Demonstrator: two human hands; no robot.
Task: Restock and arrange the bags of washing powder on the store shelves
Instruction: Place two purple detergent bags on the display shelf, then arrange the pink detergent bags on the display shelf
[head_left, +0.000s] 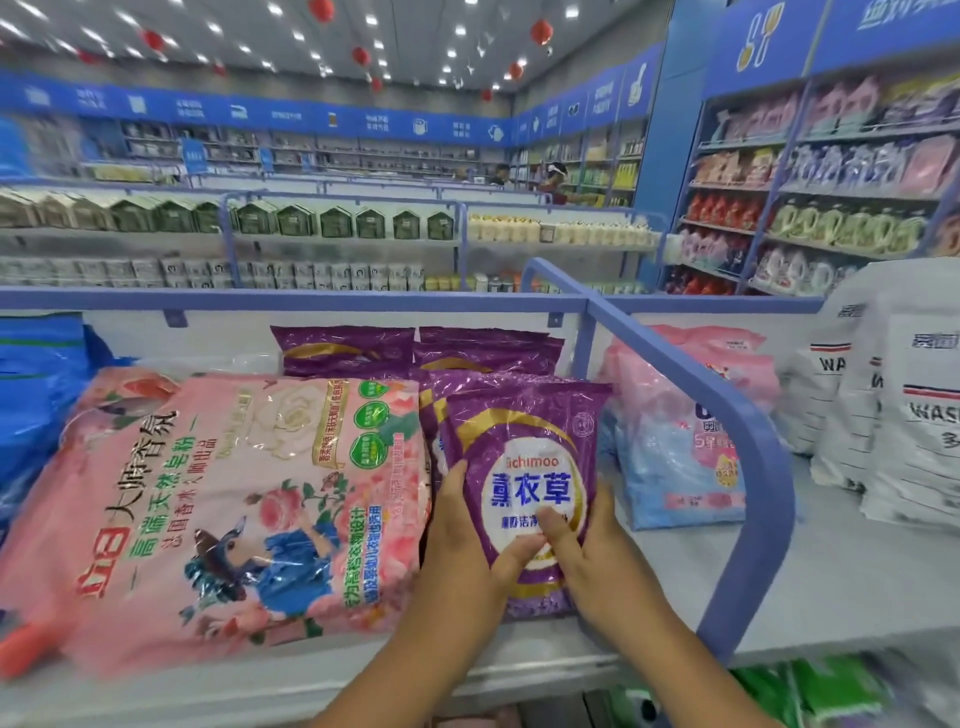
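Purple bag steadied at shelf front

Restocking is seen under way at a store shelf (519, 670), where a purple bag of washing powder (524, 467) is held upright at the front of its row. The bag is gripped from both sides: the left hand (467, 535) is wrapped round its left edge with the thumb laid across the label, and the right hand (587, 540) is closed on its right edge, thumb likewise on the front. Each grip is thus closed on the bag, apparently so that the label is kept facing the aisle while the bag is squared up.

More purple bags (415, 353) are stacked behind it, suggesting that the row is being filled from back to front. A large pink bag (223, 509) is laid flat just to the left, its edge touching or nearly touching the held bag, so little room is left on that side. To the right, the compartment is closed off by a curved blue divider rail (748, 441), beyond which pink-and-blue bags (675, 447) and white bags (909, 405) are stood. A blue bag (36, 395) is partly seen at far left. The gap between pink bag and rail is judged narrow, and care may be needed to keep the bag from tipping forward.
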